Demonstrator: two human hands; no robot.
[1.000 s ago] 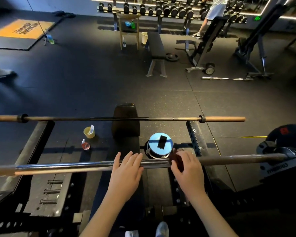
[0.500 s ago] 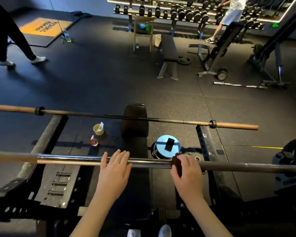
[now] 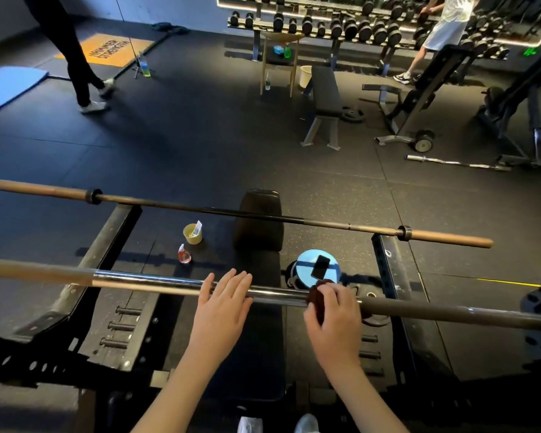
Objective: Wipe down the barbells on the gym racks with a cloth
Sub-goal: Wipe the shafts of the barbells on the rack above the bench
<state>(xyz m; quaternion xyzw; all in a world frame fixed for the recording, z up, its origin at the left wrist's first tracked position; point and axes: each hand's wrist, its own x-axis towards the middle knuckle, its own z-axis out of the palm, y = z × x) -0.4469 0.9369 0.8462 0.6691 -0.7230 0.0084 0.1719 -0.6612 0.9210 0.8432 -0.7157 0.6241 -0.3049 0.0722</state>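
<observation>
Near barbell lies across the rack, directly before the person. Left hand rests flat on the chrome shaft, grip unclosed and fingers straight, apparently to steady the bar against rolling. Right hand has its grip curled over a dark cloth, pressing it onto the shaft where chrome meets the duller section. How far the cloth wraps underneath cannot be seen. Far barbell sits untouched beyond. Spray bottle stands on the floor below.
</observation>
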